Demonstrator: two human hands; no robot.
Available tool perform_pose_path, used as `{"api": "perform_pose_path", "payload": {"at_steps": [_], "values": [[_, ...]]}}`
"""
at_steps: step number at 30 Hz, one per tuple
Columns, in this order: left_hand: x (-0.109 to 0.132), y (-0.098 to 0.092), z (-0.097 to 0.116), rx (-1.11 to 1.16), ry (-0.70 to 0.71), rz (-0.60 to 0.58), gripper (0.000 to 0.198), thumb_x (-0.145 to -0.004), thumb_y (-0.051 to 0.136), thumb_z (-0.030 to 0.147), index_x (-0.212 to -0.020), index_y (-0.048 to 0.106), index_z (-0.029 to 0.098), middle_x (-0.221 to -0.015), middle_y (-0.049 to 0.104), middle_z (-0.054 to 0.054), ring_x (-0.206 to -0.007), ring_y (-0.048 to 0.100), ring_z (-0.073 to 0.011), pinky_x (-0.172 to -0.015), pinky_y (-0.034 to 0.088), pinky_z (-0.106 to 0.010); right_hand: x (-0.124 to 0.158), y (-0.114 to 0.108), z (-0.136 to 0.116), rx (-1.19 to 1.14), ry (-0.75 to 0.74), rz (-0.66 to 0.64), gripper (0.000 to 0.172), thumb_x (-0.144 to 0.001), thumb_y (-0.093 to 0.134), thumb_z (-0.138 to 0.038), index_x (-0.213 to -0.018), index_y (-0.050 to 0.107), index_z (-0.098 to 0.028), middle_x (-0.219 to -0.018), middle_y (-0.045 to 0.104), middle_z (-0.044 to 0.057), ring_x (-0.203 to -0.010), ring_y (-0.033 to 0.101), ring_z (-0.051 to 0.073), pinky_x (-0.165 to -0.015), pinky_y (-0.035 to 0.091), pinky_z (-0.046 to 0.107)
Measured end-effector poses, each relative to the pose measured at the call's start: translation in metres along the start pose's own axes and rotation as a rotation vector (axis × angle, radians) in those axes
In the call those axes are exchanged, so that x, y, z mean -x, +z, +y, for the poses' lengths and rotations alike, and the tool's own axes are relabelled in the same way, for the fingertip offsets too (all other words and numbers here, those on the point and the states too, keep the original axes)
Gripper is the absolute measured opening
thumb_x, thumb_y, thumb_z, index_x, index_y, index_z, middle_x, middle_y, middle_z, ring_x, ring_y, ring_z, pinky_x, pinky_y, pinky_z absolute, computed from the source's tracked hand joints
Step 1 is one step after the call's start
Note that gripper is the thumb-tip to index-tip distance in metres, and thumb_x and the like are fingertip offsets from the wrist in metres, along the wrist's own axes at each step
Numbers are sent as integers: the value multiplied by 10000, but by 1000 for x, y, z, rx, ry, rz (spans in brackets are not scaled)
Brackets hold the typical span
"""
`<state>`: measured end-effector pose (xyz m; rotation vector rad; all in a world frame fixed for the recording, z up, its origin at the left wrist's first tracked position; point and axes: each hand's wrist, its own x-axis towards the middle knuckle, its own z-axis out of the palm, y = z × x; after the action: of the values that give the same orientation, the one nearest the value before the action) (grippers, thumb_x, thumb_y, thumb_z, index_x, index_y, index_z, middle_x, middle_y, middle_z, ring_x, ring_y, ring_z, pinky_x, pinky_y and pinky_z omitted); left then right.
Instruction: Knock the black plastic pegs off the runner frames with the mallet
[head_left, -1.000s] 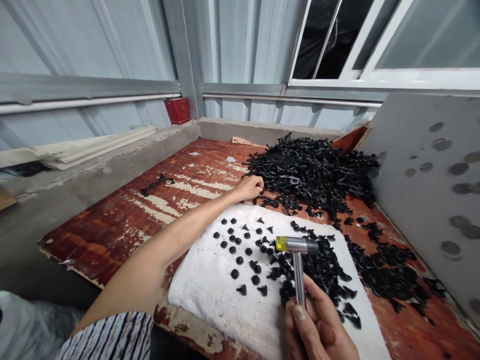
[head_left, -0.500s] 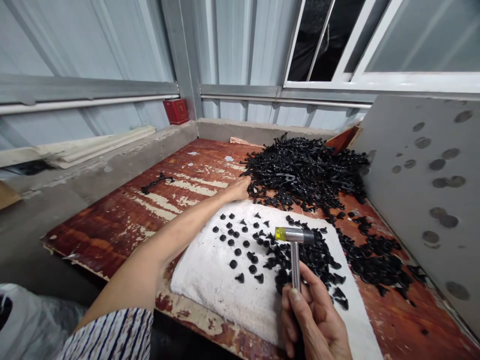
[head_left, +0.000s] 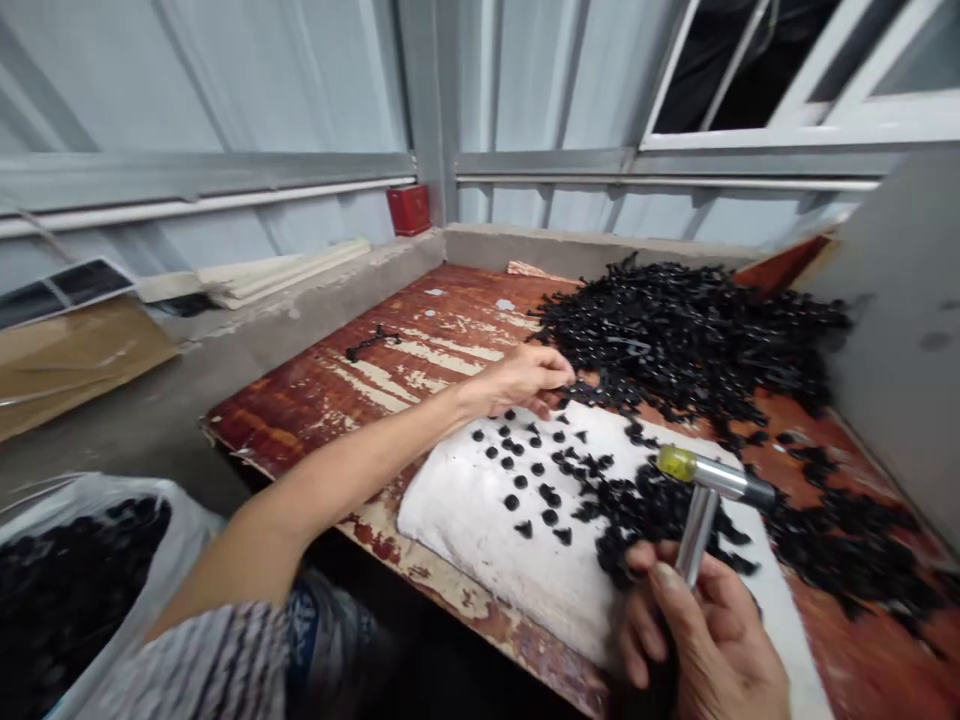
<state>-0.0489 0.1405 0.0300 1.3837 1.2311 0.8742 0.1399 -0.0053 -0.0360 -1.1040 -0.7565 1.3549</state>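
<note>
My right hand (head_left: 705, 630) is closed around the handle of a small hammer (head_left: 697, 520), whose metal head has a yellow face and a dark one. The hammer is held up over a white cloth (head_left: 465, 540) on which many small black plastic pieces (head_left: 550, 517) with round heads lie scattered and heaped. At the cloth's far edge my left hand (head_left: 525, 380) is pinched, thumb against fingers, beside a big pile of black plastic parts (head_left: 660, 325). What its fingertips hold blends into the dark parts behind.
The worn red-brown board (head_left: 315, 400) carries a stray black part (head_left: 373, 343) at left. More black pieces (head_left: 862, 540) lie to the right, beside a grey panel (head_left: 907, 330). An open bag (head_left: 180, 510) of black pieces stands below left. A red box (head_left: 409, 210) sits in the corner.
My left hand has drawn back from the pile's edge to above the cloth's far edge. The view has turned left, bringing the bag into sight. My right hand keeps the hammer.
</note>
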Motion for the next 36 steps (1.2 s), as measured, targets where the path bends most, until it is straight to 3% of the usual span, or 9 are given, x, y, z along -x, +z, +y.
{"api": "perform_pose_path", "payload": {"at_steps": [2,5,9,15,20,24,26,30,36], "values": [[26,4,-6,125,-27,-91,68,-874,551,126,-808,554,141,-628,517,52,-495,523,-47,-490,517,-193,-4,-3,0,-11,-38,-16,319,-764,776,-397,-884,545,-213,-954,640,-14,-437,432,21,-305,382,151],[59,12,-15,173,-80,-213,48,-852,601,162,-822,586,129,-617,519,56,-502,528,-55,-502,542,-219,-8,-9,0,-24,-60,-46,372,-749,784,-423,-886,503,-222,-899,662,-16,-428,482,44,-289,379,154],[86,30,-24,114,-148,-213,79,-848,602,200,-817,587,130,-568,531,54,-485,528,-67,-480,525,-212,-8,-11,-1,-12,-73,-89,452,-711,785,-497,-877,464,-226,-853,687,-12,-401,509,62,-262,374,157],[109,47,-36,172,-79,-79,97,-817,598,187,-886,537,155,-587,566,60,-499,562,-67,-503,510,-191,-2,-9,-1,74,-25,-135,478,-640,849,-403,-864,466,-226,-776,647,-50,-404,490,58,-262,375,151],[117,40,-31,197,-224,-336,186,-740,679,217,-886,579,160,-690,586,42,-549,580,-76,-506,511,-208,2,-11,0,118,-9,-77,520,-529,907,-398,-819,518,-210,-707,652,-33,-364,453,57,-237,358,159],[110,37,-26,70,-187,-424,254,-729,747,376,-719,621,156,-654,548,44,-564,532,-68,-495,483,-188,-1,-13,2,154,-3,-105,527,-486,920,-396,-807,548,-206,-665,646,-27,-345,449,58,-229,353,155],[108,42,-26,32,-192,-441,278,-745,745,375,-677,586,157,-628,548,51,-524,523,-60,-470,450,-181,-1,-14,2,152,-3,-114,529,-483,922,-383,-808,542,-211,-653,640,-34,-349,454,64,-228,359,159],[108,48,-24,9,-254,-318,221,-856,621,248,-677,547,141,-686,622,25,-451,529,-35,-435,411,-171,-3,-13,1,132,-15,-167,505,-545,897,-403,-816,511,-222,-632,634,-38,-368,470,82,-227,360,163],[112,14,-18,71,-344,-25,138,-841,564,79,-715,549,131,-679,681,-21,-433,561,-70,-385,419,-191,-7,-10,0,114,-81,-177,419,-663,831,-425,-820,506,-212,-839,696,5,-405,488,64,-240,360,151]]}}
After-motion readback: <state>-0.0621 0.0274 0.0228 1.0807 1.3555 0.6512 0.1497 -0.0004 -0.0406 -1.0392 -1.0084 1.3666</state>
